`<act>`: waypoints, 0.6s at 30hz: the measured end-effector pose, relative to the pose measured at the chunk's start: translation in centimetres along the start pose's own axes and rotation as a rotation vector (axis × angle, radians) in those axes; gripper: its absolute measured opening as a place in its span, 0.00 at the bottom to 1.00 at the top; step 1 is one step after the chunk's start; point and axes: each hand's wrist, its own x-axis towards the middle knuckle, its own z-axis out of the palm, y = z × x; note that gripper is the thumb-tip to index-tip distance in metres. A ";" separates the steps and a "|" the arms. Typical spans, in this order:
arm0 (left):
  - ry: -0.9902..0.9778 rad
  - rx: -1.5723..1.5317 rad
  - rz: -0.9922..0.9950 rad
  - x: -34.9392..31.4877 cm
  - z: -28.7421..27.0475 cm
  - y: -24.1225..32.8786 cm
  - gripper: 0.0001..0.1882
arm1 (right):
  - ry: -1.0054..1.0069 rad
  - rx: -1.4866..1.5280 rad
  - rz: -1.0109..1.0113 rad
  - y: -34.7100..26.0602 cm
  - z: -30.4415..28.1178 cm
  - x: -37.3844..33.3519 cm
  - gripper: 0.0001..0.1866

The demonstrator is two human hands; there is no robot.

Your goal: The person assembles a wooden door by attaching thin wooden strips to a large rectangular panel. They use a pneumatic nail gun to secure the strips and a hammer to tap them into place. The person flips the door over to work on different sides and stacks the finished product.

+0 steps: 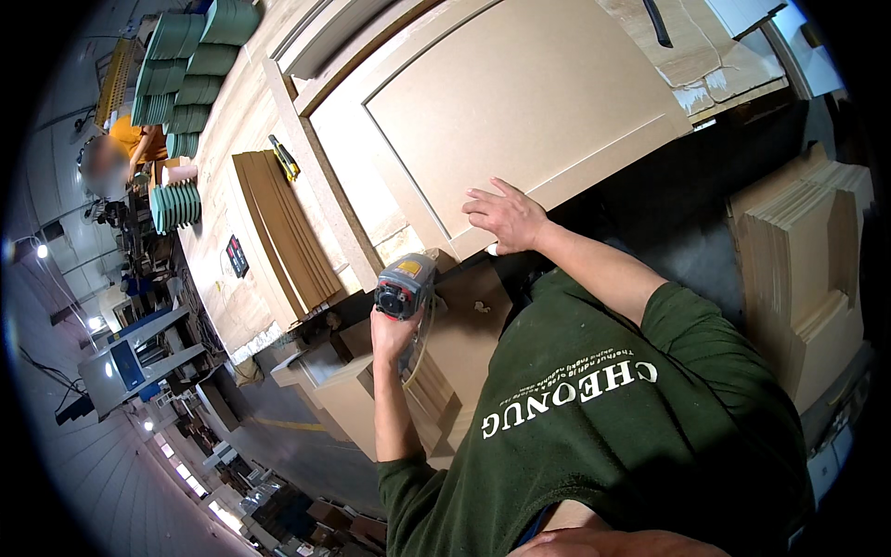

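Note:
My left hand (394, 336) is closed around the handle of a grey and black nail gun (406, 278) with a yellow label and red trim. The tool is up against the near left corner of a large beige panel (520, 93) with a raised frame. A thin hose seems to hang below the tool. Its nose is hidden from view. My right hand (509, 218) rests on the near edge of that panel, palm down and fingers spread, with a white wrapping on the thumb tip. A long wooden strip (320, 167) runs along the panel's left side.
Left on the workbench (209, 288) lie a stack of brown strips (283, 232), a yellow utility knife (284, 158) and a small black pack (237, 256). Curved green pieces (190, 88) are piled beyond, near a person in orange (139, 139). Stacked boards (789, 260) stand at the right.

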 end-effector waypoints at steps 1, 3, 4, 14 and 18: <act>0.000 -0.003 -0.009 0.0 0.0 0.0 0.09 | -0.002 -0.004 0.002 -0.1 -0.1 0.0 0.31; 0.003 -0.003 -0.015 0.2 0.1 -0.5 0.11 | -0.008 -0.005 0.000 -0.3 -0.5 0.1 0.31; 0.007 0.000 -0.013 0.4 0.2 -1.3 0.14 | -0.013 -0.003 -0.004 -0.5 -1.1 0.1 0.31; -0.004 -0.068 -0.054 0.2 0.1 -0.2 0.07 | -0.106 0.010 0.008 -0.5 -1.9 0.2 0.32; 0.013 -0.143 -0.062 0.1 0.1 -0.6 0.06 | -0.063 0.007 -0.002 -0.5 -1.4 0.2 0.31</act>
